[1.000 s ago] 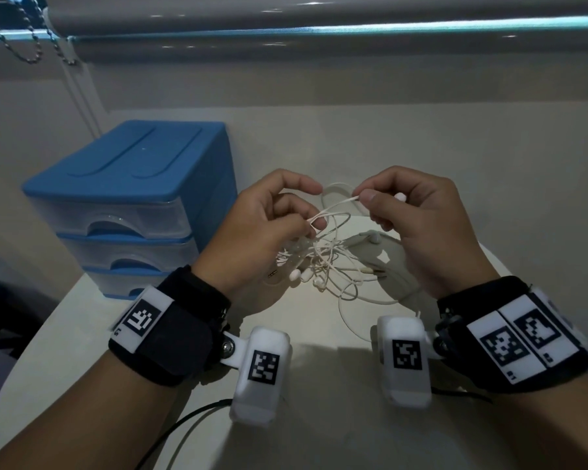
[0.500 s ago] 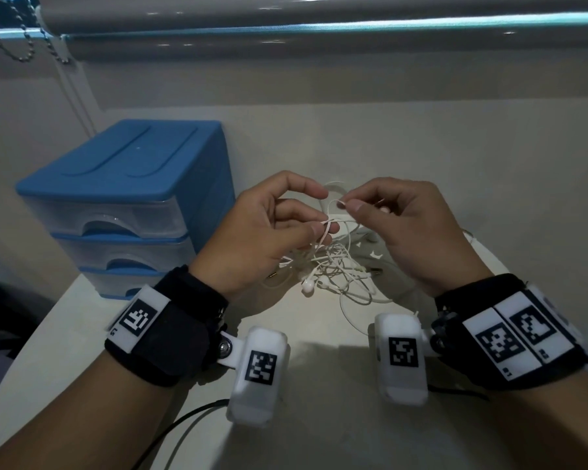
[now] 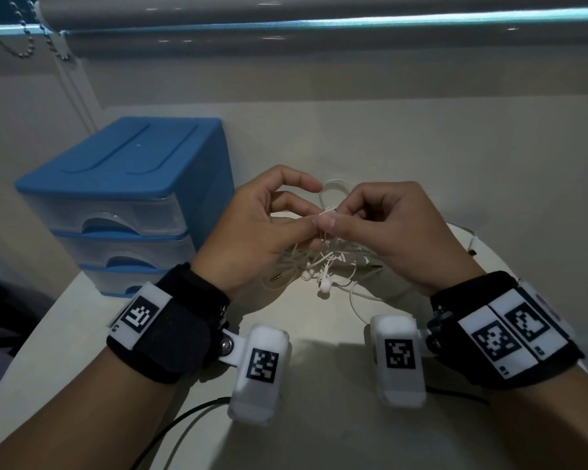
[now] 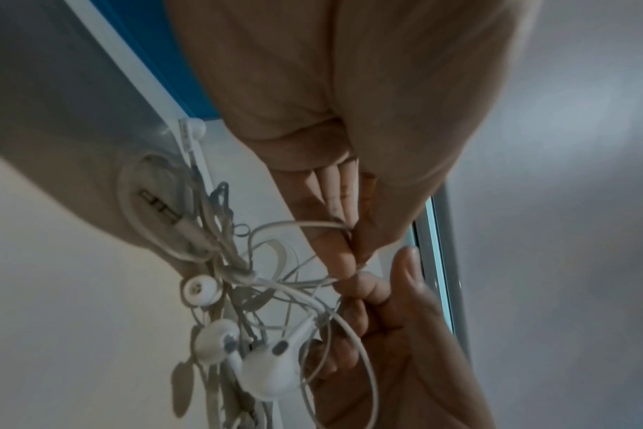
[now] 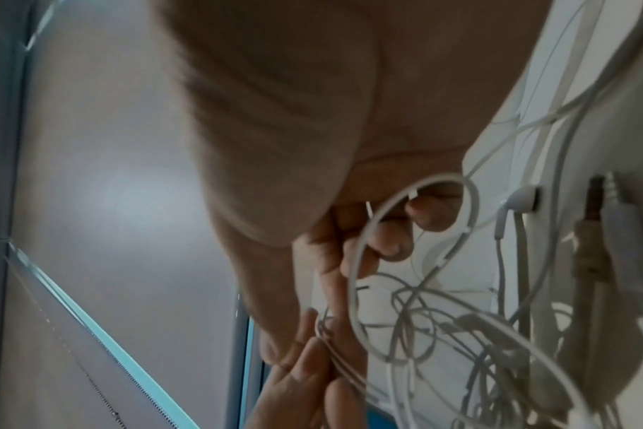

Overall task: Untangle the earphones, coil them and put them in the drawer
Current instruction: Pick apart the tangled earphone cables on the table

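A tangle of white earphones (image 3: 323, 266) hangs between my hands just above the white table (image 3: 302, 435), buds and jack plugs dangling at the bottom. My left hand (image 3: 306, 228) pinches a strand of cable near the top of the tangle. My right hand (image 3: 328, 220) pinches the cable right beside it, fingertips almost touching. In the left wrist view the earphones (image 4: 261, 348) show two buds and a plug in a knot. The right wrist view shows the earphones (image 5: 441, 290) as loops under my curled fingers. The blue drawer unit (image 3: 123, 205) stands to the left, its drawers closed.
A wall and a rolled window blind (image 3: 319, 15) with a bead chain (image 3: 24, 45) lie behind the table. A white cable (image 3: 469, 239) trails off to the right behind my right hand. Black wires (image 3: 190, 418) run from the wrist cameras across the table's front.
My two hands have come closer together and lower, so the pinch points now nearly meet. The tangle has sunk a little toward the table.
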Available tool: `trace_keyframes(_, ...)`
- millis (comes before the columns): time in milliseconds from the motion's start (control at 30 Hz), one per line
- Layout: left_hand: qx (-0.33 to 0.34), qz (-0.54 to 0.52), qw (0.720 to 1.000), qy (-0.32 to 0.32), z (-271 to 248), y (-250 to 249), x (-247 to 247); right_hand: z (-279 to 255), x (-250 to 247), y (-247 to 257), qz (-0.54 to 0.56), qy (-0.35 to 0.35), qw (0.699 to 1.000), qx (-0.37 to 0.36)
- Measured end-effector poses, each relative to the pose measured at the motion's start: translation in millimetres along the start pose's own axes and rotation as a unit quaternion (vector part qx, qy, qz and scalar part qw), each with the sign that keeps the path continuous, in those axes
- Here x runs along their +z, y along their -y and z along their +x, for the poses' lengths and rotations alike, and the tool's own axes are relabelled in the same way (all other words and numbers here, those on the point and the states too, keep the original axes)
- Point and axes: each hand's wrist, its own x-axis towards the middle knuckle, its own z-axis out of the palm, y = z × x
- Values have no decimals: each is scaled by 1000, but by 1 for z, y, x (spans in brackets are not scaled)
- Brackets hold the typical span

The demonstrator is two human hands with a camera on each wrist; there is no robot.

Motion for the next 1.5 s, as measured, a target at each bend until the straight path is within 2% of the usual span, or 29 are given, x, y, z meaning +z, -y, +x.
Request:
trace_keyframes(167, 1, 34, 999, 6, 1, 3, 0, -1, -2, 1, 4, 25, 1000, 16)
trace_keyframes(633, -6, 34, 999, 22, 2, 5, 0, 0, -1, -1, 0, 17, 1000, 22)
trace_keyframes(833, -11, 45, 998, 36, 1, 3, 0, 0, -1, -2, 3, 21, 999, 48)
trace_keyframes(1100, -12, 54, 998, 32, -1, 2, 0, 0, 1, -3, 13, 14, 1000, 24)
trace_keyframes(1333, 15, 103, 995, 14, 2, 8, -2, -1, 0, -4, -3, 36, 998, 60)
trace_keyframes(1500, 25, 108, 994, 0, 3, 9, -3, 1, 0, -5, -2, 2, 995, 99)
